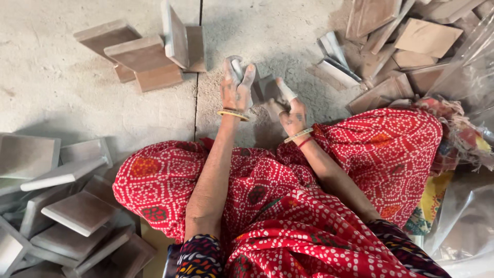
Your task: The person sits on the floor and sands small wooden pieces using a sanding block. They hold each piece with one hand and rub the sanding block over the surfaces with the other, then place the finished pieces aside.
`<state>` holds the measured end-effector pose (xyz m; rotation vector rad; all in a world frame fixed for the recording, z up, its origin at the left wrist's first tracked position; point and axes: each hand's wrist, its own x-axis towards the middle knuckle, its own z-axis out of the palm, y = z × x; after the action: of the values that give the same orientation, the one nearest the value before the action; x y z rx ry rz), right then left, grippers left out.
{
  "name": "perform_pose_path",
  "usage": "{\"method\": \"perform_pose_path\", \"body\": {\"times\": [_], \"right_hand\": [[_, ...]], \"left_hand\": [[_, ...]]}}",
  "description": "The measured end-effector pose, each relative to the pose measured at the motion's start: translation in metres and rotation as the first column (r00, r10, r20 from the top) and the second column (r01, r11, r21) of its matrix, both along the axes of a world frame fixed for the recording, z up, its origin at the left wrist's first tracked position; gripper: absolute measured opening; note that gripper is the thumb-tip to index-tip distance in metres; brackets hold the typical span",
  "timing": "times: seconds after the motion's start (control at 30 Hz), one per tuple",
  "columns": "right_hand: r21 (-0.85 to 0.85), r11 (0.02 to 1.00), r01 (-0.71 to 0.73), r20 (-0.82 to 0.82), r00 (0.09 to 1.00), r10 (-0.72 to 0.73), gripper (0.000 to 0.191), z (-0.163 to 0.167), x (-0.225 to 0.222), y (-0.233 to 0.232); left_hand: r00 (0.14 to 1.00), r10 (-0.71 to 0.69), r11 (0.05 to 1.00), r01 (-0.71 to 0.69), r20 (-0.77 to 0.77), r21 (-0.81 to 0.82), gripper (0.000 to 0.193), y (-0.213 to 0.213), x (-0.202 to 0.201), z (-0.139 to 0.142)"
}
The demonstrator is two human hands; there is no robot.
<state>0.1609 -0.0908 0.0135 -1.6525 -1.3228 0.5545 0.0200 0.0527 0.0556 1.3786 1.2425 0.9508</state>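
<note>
Left hand (235,85) and right hand (289,110), both clamped on a small grey square ceramic tile (266,88) just above the concrete floor (62,92); dusty fingers could slip, chipping it.

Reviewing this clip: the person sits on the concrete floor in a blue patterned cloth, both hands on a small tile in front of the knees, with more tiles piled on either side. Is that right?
Not quite. The head view shows the cloth is red with white dots, not blue. The rest holds: the left hand and right hand are on a small tile on the concrete floor, with tiles piled at the left and right.
</note>
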Motion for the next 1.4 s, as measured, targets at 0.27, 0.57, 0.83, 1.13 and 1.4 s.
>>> {"method": "perform_pose_path", "body": {"times": [0.27, 0.57, 0.83, 1.13, 1.4], "right_hand": [[-0.101, 0.993, 0.063, 0.467, 0.884, -0.009, 0.006, -0.014, -0.007, 0.123], [0.024, 0.99, -0.14, 0.765, 0.64, 0.072, 0.022, -0.022, -0.002, 0.073], [-0.156, 0.985, -0.069, 0.902, 0.396, 0.171, 0.031, -0.024, 0.002, 0.117], [-0.036, 0.999, 0.037, 0.482, 0.876, -0.015, 0.033, -0.004, -0.011, 0.081], [-0.148, 0.989, 0.02, 0.598, 0.798, 0.074, 0.015, -0.004, 0.004, 0.146]], "left_hand": [[0.967, 0.012, 1.0, -0.008, -0.254, 0.017, 0.068, -0.003, 0.008, -0.015], [0.965, -0.056, 0.997, 0.041, -0.257, -0.065, 0.062, 0.003, 0.014, -0.002], [0.944, 0.023, 0.997, 0.001, -0.328, 0.072, 0.071, 0.006, 0.02, -0.017], [0.969, 0.021, 0.999, -0.028, -0.244, -0.024, 0.056, -0.001, 0.024, -0.01], [0.962, 0.032, 0.998, -0.016, -0.271, 0.061, 0.061, 0.007, 0.018, -0.011]]}}
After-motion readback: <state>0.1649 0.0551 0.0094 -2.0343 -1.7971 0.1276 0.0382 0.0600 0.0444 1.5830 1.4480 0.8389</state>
